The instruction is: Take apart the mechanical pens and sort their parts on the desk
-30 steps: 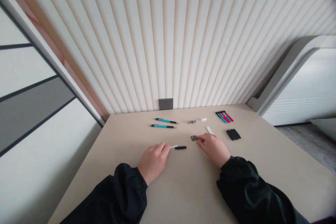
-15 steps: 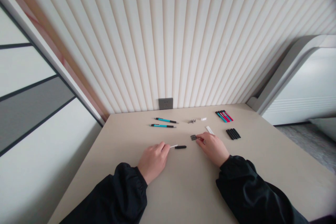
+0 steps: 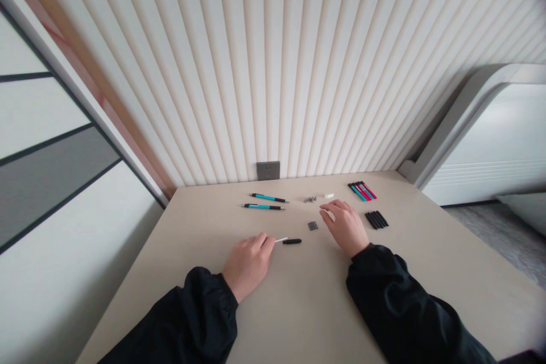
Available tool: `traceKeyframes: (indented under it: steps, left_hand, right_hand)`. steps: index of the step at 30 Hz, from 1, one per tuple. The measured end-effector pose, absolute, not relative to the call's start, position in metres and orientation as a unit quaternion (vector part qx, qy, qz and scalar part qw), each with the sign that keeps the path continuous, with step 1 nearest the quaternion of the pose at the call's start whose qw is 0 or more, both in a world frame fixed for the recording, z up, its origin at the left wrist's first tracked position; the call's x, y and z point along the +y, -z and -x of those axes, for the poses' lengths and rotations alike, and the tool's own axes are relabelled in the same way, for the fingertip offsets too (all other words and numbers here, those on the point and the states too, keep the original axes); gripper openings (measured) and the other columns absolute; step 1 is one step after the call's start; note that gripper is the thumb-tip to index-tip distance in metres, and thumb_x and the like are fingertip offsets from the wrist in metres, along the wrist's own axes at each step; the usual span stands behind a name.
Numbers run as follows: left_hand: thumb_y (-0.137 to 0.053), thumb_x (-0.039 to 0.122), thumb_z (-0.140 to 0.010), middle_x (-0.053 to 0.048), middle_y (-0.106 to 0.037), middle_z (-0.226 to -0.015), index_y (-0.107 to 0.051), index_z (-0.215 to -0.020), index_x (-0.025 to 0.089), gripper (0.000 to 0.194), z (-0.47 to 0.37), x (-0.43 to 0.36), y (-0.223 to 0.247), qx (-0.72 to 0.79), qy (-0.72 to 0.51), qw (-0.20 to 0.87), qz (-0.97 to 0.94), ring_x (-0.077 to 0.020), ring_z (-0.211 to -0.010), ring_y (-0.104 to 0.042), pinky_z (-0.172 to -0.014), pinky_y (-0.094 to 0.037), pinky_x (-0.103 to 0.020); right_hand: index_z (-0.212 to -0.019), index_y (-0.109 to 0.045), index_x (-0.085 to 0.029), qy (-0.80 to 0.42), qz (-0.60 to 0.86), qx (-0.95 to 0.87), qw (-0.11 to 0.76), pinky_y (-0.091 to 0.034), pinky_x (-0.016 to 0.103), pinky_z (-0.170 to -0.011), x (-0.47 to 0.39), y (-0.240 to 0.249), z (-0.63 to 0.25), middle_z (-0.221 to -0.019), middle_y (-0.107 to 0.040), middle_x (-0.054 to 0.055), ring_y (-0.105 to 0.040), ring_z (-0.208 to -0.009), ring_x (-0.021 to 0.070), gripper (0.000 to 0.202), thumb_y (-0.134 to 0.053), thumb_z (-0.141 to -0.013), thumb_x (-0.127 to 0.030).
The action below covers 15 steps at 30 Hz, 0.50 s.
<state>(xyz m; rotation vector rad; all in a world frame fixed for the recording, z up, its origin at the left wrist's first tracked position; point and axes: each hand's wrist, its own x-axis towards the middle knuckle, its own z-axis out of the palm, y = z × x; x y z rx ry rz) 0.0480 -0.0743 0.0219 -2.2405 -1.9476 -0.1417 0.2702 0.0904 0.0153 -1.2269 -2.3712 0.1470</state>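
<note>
Between the fingertips of my left hand (image 3: 249, 264) is a thin white rod (image 3: 280, 239), pointing right. Its tip is close to a black grip piece (image 3: 292, 242) lying on the table. My right hand (image 3: 346, 226) hovers over the table with thumb and index finger apart and nothing visible between them. Just left of it lies a group of small dark grey pieces (image 3: 313, 226). Beyond its fingers are small metal tips (image 3: 310, 199) and small white pieces (image 3: 329, 195). Several black grips (image 3: 376, 219) lie in a row to its right.
Two blue and black pens (image 3: 268, 198) lie at the back left of the table (image 3: 191, 250). Several blue and red barrels (image 3: 362, 191) sit at the back right. A ribbed wall (image 3: 273, 68) with a dark socket (image 3: 268, 170) rises behind the table.
My right hand has moved away from the small dark grey pieces, up and slightly right, and its fingers have parted. It now covers the white strips. My left hand has barely moved.
</note>
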Motion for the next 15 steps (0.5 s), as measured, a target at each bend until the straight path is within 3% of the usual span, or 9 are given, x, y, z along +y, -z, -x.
traceKeyframes:
  steps: [8,15]
  left_hand:
    - [-0.042,0.011,-0.09,-0.003,-0.058,-0.083,-0.056,-0.093,0.019,0.017,-0.046,-0.074,-0.021,-0.651,0.055,0.081,0.753,-0.0178,-0.067,-0.058,-0.06,-0.044,-0.03]
    - [-0.042,0.011,-0.091,-0.002,-0.058,-0.084,-0.055,-0.093,0.02,0.016,-0.047,-0.074,-0.022,-0.653,0.056,0.067,0.752,-0.0176,-0.07,-0.058,-0.061,-0.044,-0.029]
  right_hand:
    - [-0.124,-0.058,-0.027,-0.006,0.408,-0.89,0.205,-0.036,0.037,-0.089,0.138,-0.007,-0.251,-0.119,-0.06,0.008,-0.053,-0.105,0.0235,0.034,-0.052,-0.09,-0.029]
    - [-0.119,-0.062,-0.027,-0.048,0.387,-0.906,0.166,-0.035,0.035,-0.085,0.154,-0.001,-0.25,-0.115,-0.065,0.006,-0.055,-0.102,0.0227,0.031,-0.05,-0.092,-0.036]
